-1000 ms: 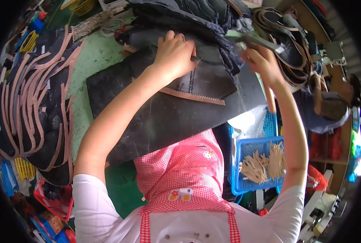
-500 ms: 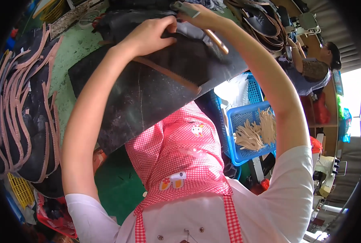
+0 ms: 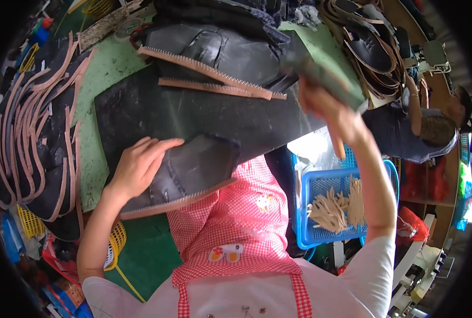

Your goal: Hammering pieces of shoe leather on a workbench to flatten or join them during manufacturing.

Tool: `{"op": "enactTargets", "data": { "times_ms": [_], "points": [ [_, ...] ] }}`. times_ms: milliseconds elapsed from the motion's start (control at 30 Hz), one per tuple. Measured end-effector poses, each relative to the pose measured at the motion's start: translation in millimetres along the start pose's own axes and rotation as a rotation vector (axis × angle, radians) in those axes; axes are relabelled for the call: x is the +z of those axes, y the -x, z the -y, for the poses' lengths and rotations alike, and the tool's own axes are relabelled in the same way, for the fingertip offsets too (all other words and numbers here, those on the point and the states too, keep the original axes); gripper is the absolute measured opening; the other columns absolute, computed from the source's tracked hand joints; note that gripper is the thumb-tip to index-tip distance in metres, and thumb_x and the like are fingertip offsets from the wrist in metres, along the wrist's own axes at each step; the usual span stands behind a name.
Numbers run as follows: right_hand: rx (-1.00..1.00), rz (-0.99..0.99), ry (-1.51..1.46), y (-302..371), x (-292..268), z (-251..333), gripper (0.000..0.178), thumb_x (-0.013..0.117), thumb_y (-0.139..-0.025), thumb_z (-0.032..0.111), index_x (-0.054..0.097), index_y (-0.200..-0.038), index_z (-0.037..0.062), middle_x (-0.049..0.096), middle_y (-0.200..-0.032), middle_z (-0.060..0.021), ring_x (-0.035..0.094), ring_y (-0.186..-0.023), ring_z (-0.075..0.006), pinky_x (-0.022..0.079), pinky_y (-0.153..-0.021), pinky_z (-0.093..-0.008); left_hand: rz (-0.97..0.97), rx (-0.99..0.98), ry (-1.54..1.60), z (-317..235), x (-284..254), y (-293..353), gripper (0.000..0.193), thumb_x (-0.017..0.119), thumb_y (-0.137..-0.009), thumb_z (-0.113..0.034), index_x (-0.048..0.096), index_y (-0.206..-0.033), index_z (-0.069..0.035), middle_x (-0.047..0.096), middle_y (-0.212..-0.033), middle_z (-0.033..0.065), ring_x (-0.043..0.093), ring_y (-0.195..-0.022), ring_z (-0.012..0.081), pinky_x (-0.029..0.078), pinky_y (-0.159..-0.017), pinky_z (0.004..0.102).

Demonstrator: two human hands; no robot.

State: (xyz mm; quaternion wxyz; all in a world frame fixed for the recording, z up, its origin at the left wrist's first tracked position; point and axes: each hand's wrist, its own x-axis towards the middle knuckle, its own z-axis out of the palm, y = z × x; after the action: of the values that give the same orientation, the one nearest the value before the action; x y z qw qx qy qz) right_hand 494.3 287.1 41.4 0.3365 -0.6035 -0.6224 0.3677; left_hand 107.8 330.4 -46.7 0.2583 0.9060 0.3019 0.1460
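My left hand [image 3: 140, 163] lies flat, fingers stretched out, on a dark leather piece [image 3: 199, 161] whose near edge carries a brown strip with zigzag stitching. That piece overlaps the near side of a large black mat [image 3: 125, 106]. Over the mat's right part, my right hand [image 3: 331, 108] is closed round a hammer [image 3: 337, 85]. Motion smears the hammer's head, and its wooden handle end pokes out below the fist. Farther back lies another black leather piece [image 3: 204, 50] with brown stitched strips along its near edge.
Stitched leather pieces [image 3: 29, 143] are heaped at the left of the green table [image 3: 106, 74]. More pieces [image 3: 371, 50] lie at the back right. A blue basket [image 3: 306, 209] with pale strips stands at the right, below my forearm. A person [image 3: 416, 124] sits beyond it.
My left hand has come nearer me, onto a leather piece now at the mat's near side. My right hand has moved nearer and right with the hammer. The strip-edged piece behind now shows fully.
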Motion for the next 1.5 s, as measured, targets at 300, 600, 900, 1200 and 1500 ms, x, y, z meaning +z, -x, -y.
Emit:
{"op": "enactTargets", "data": {
  "times_ms": [300,600,900,1200,1500],
  "points": [
    [0.057,0.103,0.081,59.3,18.2,-60.0,0.023,0.066,-0.084,0.011,0.063,-0.105,0.0033,0.065,-0.077,-0.0150,0.065,-0.067,-0.0298,0.050,-0.065,-0.0349,0.047,-0.170,-0.057,-28.6,16.7,-55.3,0.042,0.076,-0.084,-0.014,0.061,-0.124,-0.008,0.053,-0.084,0.0074,0.055,-0.080,0.0235,0.047,-0.078,0.0360],
    [0.195,-0.562,0.622,-1.3,-91.7,-177.1,0.031,0.077,-0.086,0.025,0.066,-0.102,0.0016,0.068,-0.082,-0.0112,0.067,-0.075,-0.0222,0.052,-0.069,-0.0342,-0.066,-0.202,0.230,-7.6,27.7,-52.2,0.022,0.067,-0.093,-0.012,0.066,-0.111,0.001,0.060,-0.091,0.0097,0.059,-0.074,0.0212,0.048,-0.067,0.0323],
    [0.195,-0.604,0.968,-55.8,-118.9,-254.4,0.033,0.075,-0.080,0.018,0.058,-0.104,0.0022,0.072,-0.095,-0.0172,0.072,-0.086,-0.0356,0.057,-0.078,-0.0445,-0.042,-0.285,0.215,-17.5,28.8,-61.3,0.018,0.062,-0.099,-0.012,0.073,-0.112,-0.008,0.063,-0.089,0.0021,0.054,-0.072,0.0110,0.044,-0.063,0.0261],
    [0.339,-0.184,0.044,108.6,-45.5,-137.7,0.050,0.061,-0.086,-0.006,0.062,-0.135,0.0077,0.067,-0.091,-0.0062,0.063,-0.072,-0.0127,0.053,-0.064,-0.0265,0.036,-0.321,0.233,-19.1,19.4,-62.9,0.017,0.070,-0.093,-0.009,0.073,-0.109,-0.005,0.058,-0.081,0.0027,0.055,-0.069,0.0112,0.046,-0.063,0.0261],
    [0.434,0.044,-0.019,143.2,71.1,-126.0,0.016,0.071,-0.089,0.004,0.063,-0.102,0.0033,0.058,-0.068,-0.0107,0.060,-0.057,-0.0224,0.047,-0.054,-0.0336,0.152,-0.288,0.471,-8.7,27.3,-84.1,0.017,0.076,-0.090,-0.010,0.076,-0.106,-0.005,0.069,-0.081,-0.0011,0.052,-0.064,0.0032,0.044,-0.058,0.0223]
  ]
}}
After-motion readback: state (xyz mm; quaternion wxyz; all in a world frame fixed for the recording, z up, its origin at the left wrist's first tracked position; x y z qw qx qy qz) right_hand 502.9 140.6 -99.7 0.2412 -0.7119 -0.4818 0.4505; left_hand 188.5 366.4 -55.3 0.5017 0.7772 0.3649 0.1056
